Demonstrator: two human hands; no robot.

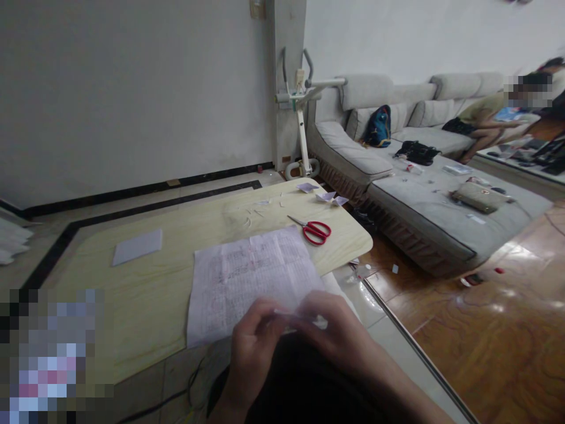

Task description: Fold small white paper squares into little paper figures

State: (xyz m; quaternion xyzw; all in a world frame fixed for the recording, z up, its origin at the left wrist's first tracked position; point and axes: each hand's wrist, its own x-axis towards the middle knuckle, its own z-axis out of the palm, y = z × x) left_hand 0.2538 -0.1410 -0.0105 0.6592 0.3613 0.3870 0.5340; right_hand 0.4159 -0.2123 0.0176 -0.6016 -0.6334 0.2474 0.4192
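Closest are the two hands, the left hand (256, 333) and the right hand (333, 324), side by side over the near edge of the worktop (145, 312). Their fingers are bent in and pinch a small white paper (320, 321) between them. It is blurry and mostly hidden, so I cannot tell its shape; with both hands busy on it, it does not look finished.

Just past them, a big printed sheet (253, 274) lies flat, with crease lines across it. It looks whole. To the left is a flat white paper pad (138, 247). Beyond the sheet, red scissors (316, 232) lie with no hand on them, and thin paper scraps (248, 222) show that some cutting is likely done. Near the far corner sit three small folded papers (325, 196), which seem finished. Farthest back is a grey sofa (424, 218).
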